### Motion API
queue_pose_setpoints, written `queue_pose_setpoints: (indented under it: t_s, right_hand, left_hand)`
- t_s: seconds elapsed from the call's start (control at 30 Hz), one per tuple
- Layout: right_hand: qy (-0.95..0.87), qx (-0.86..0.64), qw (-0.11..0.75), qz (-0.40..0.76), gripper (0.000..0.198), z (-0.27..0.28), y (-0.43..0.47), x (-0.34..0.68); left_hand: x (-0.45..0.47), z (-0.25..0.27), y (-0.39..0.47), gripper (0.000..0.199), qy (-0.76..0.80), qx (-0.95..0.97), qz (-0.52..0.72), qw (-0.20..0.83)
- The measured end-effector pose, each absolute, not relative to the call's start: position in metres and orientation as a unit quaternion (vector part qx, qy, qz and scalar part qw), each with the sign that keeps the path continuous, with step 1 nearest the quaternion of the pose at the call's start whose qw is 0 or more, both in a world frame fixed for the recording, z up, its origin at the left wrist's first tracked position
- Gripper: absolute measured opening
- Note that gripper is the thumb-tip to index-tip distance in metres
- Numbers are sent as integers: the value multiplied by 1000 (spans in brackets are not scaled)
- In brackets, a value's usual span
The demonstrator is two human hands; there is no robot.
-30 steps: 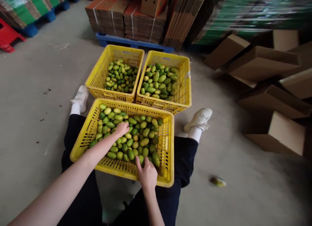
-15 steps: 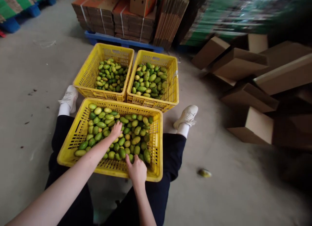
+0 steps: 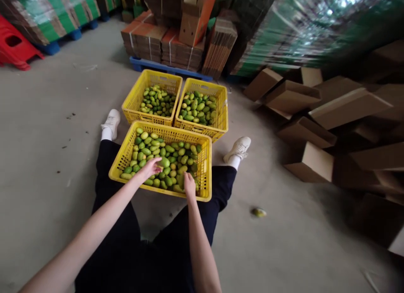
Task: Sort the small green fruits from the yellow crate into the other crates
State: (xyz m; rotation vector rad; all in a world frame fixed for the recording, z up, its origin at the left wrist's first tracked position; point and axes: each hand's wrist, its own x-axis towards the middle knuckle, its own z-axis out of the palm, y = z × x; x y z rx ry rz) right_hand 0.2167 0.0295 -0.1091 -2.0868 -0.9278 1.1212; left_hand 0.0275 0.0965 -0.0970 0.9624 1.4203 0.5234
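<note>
A yellow plastic crate [image 3: 208,171] full of small green and yellowish mangoes [image 3: 147,151] stands between my legs. Over the middle of the fruit, my left hand [image 3: 151,167] holds a green mango [image 3: 164,162] at its fingertips. My right hand [image 3: 189,186] is near the crate's front right part, its fingers curled round a mango [image 3: 181,180] that it partly hides. Both hands are inside the crate's outline, a short way apart.
Two more yellow crates [image 3: 132,100] with mangoes touch the far side. One loose mango [image 3: 259,212] lies on the floor at right. Empty cardboard boxes [image 3: 315,158] are heaped to the right. Flattened cartons [image 3: 145,40] sit on a blue pallet [image 3: 139,65]; a red stool [image 3: 15,44] is far left.
The view has shifted, showing more at the back. My left hand now has a mango lifted at its fingertips. My right hand has moved from the near rim onto a mango.
</note>
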Motion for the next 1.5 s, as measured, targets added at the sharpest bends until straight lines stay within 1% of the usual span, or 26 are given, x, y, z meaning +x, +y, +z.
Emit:
queue_pose_setpoints:
  t_s: [0.07,0.2,0.3,0.33,0.4,0.53,0.73,0.8,0.97,1.07,1.13,1.3,1.43,1.5]
  right_hand:
    - [-335,-739,356,462,48,-99,33,214]
    - [-294,-636,472,536,65,-70,19,199]
    - [-243,-551,528,599,65,-47,-3,184]
    - [-224,-515,542,625,64,-40,-9,180]
    - [-205,-452,561,662,62,-26,-17,172]
    - [-266,-410,569,661,62,-6,-19,162]
    - [-305,-381,625,609,59,1,-23,151]
    - [-327,-384,635,585,58,2,-27,148]
    - [-414,-380,635,530,51,12,-38,153]
    - [-442,-381,625,519,56,18,-43,160]
    - [-448,-381,614,526,57,20,-45,162]
    - [-459,-383,613,517,50,19,-45,159]
    - [-469,-378,619,504,47,27,-46,152]
    - [-469,-375,629,493,46,32,-47,149]
  left_hand:
    - [21,-75,73,40,597,370,258,664]
    - [21,-50,26,31,500,192,329,778]
    - [22,-40,-2,24,454,146,371,797]
    - [21,-37,-9,24,442,146,388,795]
    - [15,-29,-19,31,427,168,414,786]
    - [-2,-10,-25,48,412,258,441,755]
    - [-2,9,-26,56,417,345,527,656]
    - [-2,16,-28,54,427,376,536,623]
    - [-9,32,-35,43,424,492,523,552]
    - [-10,36,-36,44,434,521,531,508]
    - [-10,38,-36,47,449,504,535,509]
    - [-7,42,-34,52,425,408,567,576]
    - [-6,44,-38,51,402,427,571,575]
    - [-7,44,-40,49,404,470,565,545]
